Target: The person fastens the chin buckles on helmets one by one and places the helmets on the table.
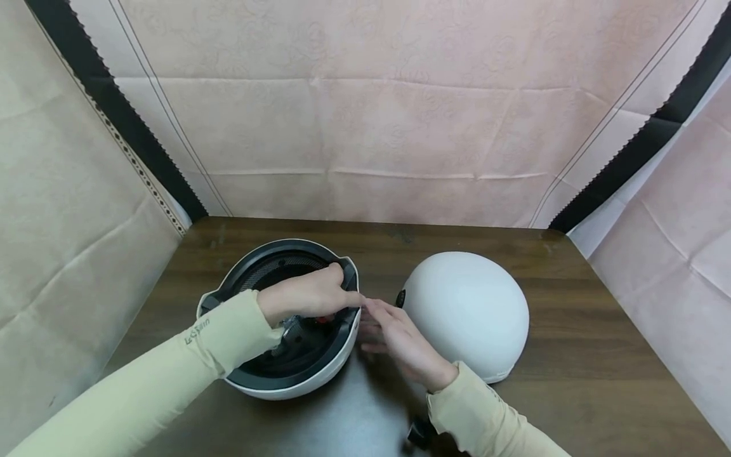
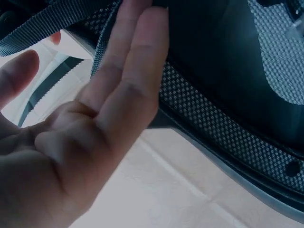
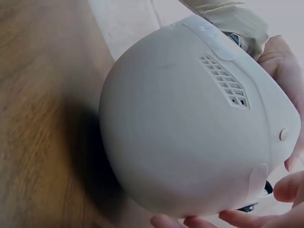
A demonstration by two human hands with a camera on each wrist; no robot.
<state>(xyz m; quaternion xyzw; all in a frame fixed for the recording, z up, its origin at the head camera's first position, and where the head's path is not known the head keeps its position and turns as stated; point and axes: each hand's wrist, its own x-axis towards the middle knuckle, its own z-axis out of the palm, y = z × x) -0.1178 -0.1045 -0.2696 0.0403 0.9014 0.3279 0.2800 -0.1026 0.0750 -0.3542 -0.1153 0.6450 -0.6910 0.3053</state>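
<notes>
White outside and black mesh inside, the upturned helmet (image 1: 285,324) sits on the table (image 1: 571,381) under my left hand (image 1: 305,297), fingers straight along its rim. My right hand (image 1: 400,343) rests open against its shell, whose vent grille only the right wrist view shows.

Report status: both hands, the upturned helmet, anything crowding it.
Left hand open, fingers over the upturned helmet's rim. Right hand open against its outer shell. Second helmet dome-up, close on the right.

Small unreadable print on left sleeve (image 1: 197,332)
</notes>
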